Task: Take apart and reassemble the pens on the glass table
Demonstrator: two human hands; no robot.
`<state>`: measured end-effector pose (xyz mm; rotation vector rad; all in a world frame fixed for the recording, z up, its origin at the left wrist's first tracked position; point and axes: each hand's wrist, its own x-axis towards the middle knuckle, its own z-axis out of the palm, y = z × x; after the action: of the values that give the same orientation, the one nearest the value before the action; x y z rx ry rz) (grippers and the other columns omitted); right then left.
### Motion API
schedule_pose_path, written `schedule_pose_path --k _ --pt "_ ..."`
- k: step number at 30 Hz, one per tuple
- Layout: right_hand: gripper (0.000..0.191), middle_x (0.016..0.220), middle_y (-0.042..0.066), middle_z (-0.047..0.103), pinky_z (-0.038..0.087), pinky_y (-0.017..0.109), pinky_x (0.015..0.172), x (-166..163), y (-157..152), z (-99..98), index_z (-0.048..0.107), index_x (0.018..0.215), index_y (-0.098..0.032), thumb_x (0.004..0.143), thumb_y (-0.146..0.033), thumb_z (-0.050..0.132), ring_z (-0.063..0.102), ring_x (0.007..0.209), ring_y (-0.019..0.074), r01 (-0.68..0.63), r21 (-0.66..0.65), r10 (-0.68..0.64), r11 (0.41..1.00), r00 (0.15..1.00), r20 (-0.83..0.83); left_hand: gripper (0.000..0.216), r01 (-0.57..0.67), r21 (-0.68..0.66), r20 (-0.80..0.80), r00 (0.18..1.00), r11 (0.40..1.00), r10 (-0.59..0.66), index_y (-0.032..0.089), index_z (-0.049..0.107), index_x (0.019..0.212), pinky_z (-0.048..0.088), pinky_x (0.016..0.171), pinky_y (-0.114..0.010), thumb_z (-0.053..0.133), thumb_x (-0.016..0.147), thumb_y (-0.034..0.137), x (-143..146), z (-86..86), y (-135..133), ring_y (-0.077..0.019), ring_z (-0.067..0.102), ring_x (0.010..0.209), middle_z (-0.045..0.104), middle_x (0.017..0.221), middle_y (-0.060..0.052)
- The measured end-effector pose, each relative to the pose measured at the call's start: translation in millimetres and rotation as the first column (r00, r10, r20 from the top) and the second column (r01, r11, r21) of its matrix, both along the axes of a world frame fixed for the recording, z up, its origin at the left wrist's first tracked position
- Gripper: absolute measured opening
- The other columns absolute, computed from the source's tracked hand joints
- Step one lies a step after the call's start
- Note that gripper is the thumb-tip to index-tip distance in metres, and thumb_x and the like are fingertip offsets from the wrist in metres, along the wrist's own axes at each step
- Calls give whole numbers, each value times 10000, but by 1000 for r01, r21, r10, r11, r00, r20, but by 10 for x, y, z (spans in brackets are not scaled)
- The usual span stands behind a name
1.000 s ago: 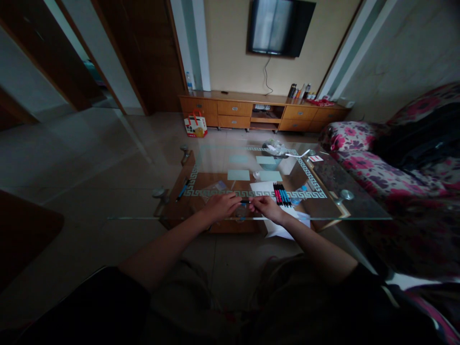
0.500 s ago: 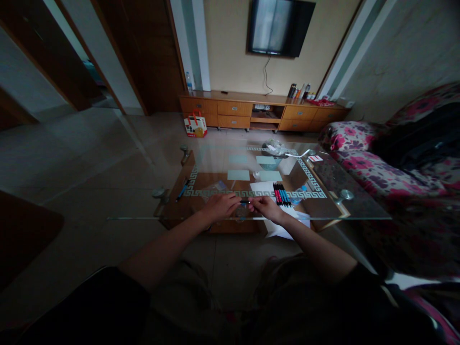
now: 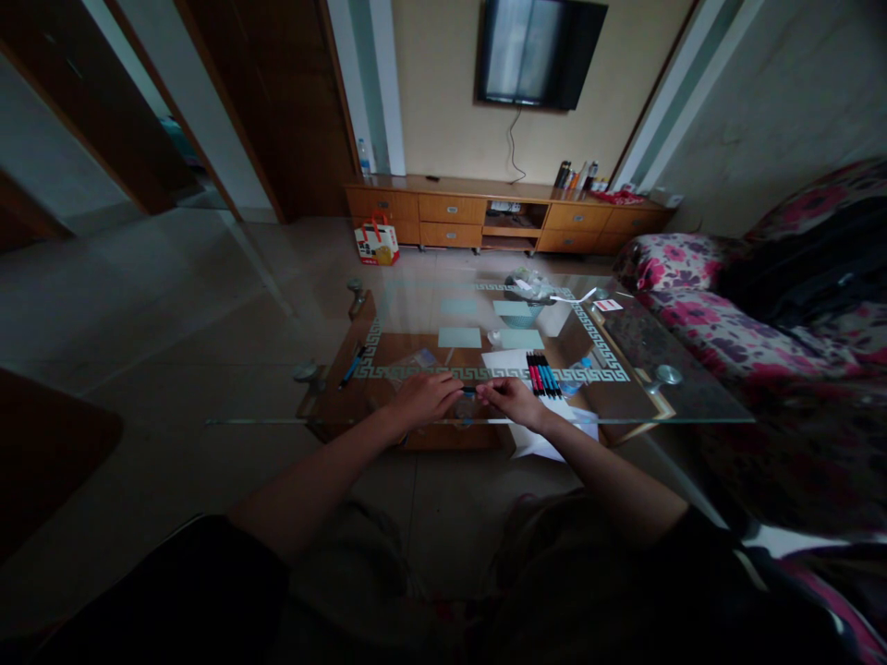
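Observation:
Over the near edge of the glass table (image 3: 416, 422), my left hand (image 3: 431, 399) and my right hand (image 3: 514, 401) are closed on opposite ends of one dark pen (image 3: 469, 391). Only its short middle part shows between the fingertips. Just right of my right hand, a row of several pens (image 3: 544, 376), black with red and blue barrels, lies side by side on white paper (image 3: 504, 363). Farther left on the table rests a blue and black pen (image 3: 352, 367), apart from my left hand.
A plastic bag (image 3: 530, 284) sits at the table's far side, near a red and white card (image 3: 608, 305). Beyond stand a wooden TV cabinet (image 3: 450, 211) and a paper bag (image 3: 377, 243) on the floor. A flowered sofa (image 3: 699, 319) is at the right.
My right hand has shifted very slightly left, toward my left hand, and less of the pen shows between them. The pens on the table have stayed put.

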<state>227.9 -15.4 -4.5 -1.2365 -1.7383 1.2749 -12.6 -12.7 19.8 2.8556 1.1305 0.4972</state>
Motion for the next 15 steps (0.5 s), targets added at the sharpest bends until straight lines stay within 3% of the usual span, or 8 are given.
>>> schedule_pose_path --k 7,15 --pt "406 813 36 691 460 294 731 -10 -8 20 707 877 -164 759 -552 694 590 738 161 14 73 -11 997 999 -37 315 -1 -38 21 1000 999 2 230 645 1095 446 728 -288 385 999 379 -10 -20 0 -185 613 859 641 982 -55" --pt "464 829 28 654 453 255 623 -15 -16 22 646 977 -171 690 -516 762 564 680 133 106 27 -103 994 991 -81 294 -1 -40 29 1000 999 2 215 642 1058 455 713 -289 400 990 368 -10 -34 3 -186 617 854 645 974 -59"
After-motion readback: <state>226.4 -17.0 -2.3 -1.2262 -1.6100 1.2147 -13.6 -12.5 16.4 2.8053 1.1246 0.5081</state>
